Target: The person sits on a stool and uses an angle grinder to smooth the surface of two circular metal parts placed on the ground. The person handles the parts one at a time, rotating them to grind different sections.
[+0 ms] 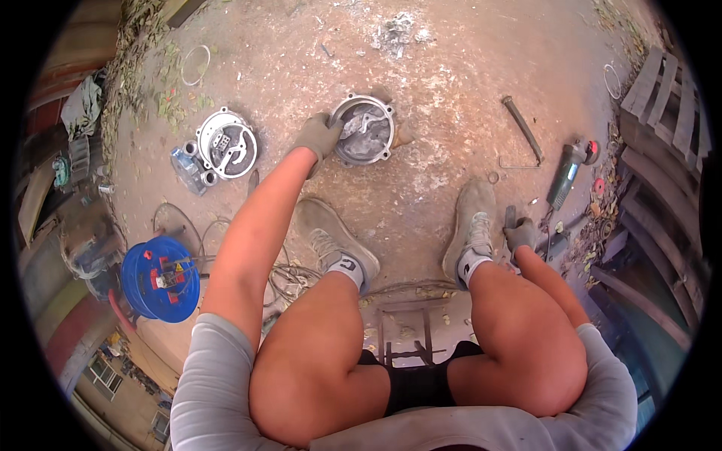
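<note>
My left hand (320, 138), in a grey work glove, grips the left rim of a round cast-metal housing (367, 152) that rests on the ground ahead of my feet. Inside the housing is a rough grey face with a paler curved piece on it. Beside my right shoe, my gloved right hand (520, 235) is closed round a flat grey bar-like tool (511, 216); only its end shows above the fingers, so its exact kind is unclear. A second round metal housing (250, 156) with loose metal parts sits farther left.
A blue cable reel (161, 301) stands at left, its cord running toward my left shoe. A clear plastic bottle (186, 170) lies by the second housing. To the right are a long steel bar (522, 126), an angle grinder (566, 177) and stacked wooden slats (662, 177).
</note>
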